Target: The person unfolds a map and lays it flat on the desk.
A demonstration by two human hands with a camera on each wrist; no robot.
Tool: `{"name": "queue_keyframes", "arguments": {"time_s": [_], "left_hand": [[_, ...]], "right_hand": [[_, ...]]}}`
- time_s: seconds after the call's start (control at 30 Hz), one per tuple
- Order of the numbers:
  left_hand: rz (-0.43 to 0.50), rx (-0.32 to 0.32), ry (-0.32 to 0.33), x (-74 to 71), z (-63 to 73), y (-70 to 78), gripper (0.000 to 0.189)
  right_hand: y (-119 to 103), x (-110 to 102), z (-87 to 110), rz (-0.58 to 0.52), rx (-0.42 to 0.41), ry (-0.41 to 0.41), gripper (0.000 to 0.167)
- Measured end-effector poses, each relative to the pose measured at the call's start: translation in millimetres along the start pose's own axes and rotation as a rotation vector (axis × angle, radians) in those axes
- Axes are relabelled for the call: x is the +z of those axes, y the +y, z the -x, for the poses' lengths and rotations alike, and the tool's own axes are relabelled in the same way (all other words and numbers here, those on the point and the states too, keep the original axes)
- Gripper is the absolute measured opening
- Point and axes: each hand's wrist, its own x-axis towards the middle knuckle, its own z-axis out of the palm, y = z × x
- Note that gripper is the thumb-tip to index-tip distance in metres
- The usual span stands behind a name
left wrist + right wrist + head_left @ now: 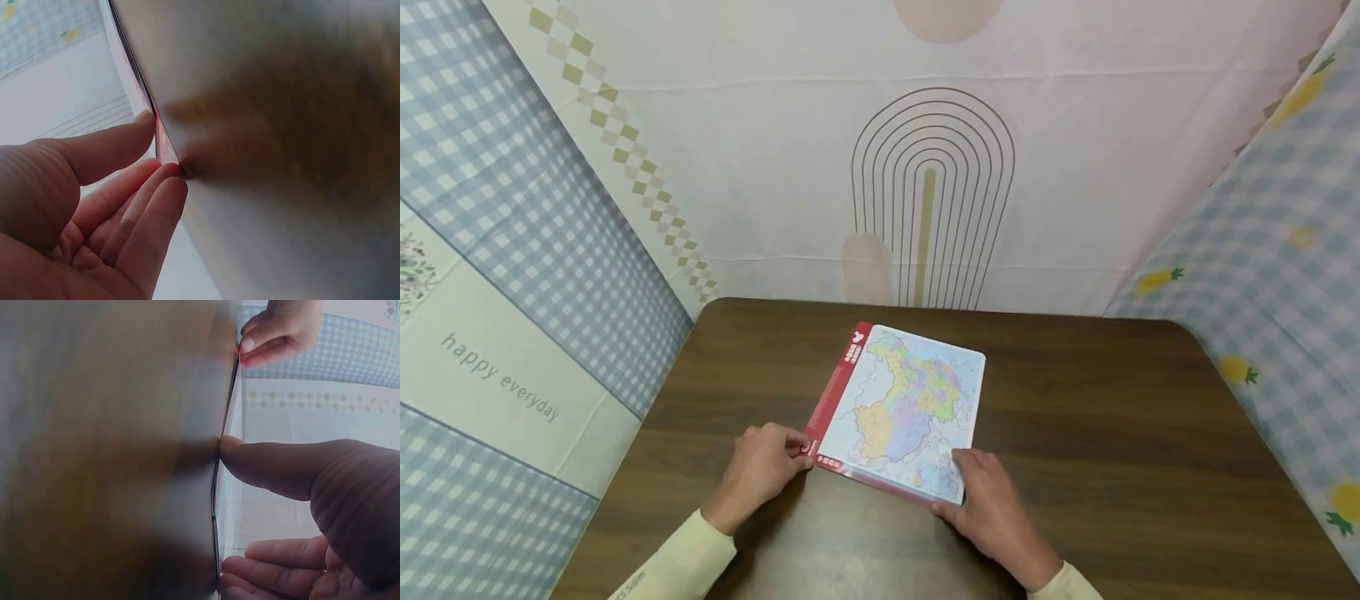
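Note:
A thin rectangular map board (917, 408) lies on the table, turned at a slant, with coloured regions on pale blue and a red band on its left and near edges. My left hand (763, 462) holds its near left corner between thumb and fingers. At the near right corner, my right hand (988, 504) has its thumb on the near edge and its fingers at the right edge, gripping the corner between them. The left wrist view shows the left fingertips (170, 187) right at the red edge. Seen edge-on in the right wrist view, the board (228, 406) has a dark underside.
The dark brown wooden table (1112, 433) has rounded far corners. A pale patterned cloth (775, 183) hangs behind it. Blue checked cloths hang at the left (497, 167) and the right (1255, 250).

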Motion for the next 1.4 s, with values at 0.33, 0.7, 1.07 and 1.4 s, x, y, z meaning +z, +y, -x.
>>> {"name": "queue_keyframes", "arguments": {"time_s": [0.33,0.7,1.07,1.4], "left_hand": [[0.016,0.014,-0.028,3.3,11.3,5.8,0.023],[0.031,0.044,-0.053,6.5,17.5,11.3,0.024],[0.042,0.04,-0.051,6.6,17.9,10.0,0.025],[0.134,0.0,-0.018,9.9,13.7,3.9,0.016]], "right_hand": [[11,-6,-10.5,-0.004,0.033,-0.038,0.079],[17,-9,-17.4,0.016,0.013,-0.04,0.072],[18,-8,-16.1,0.045,-0.026,-0.035,0.072],[0,4,-25.2,0.111,-0.142,-0.049,0.073]]}}
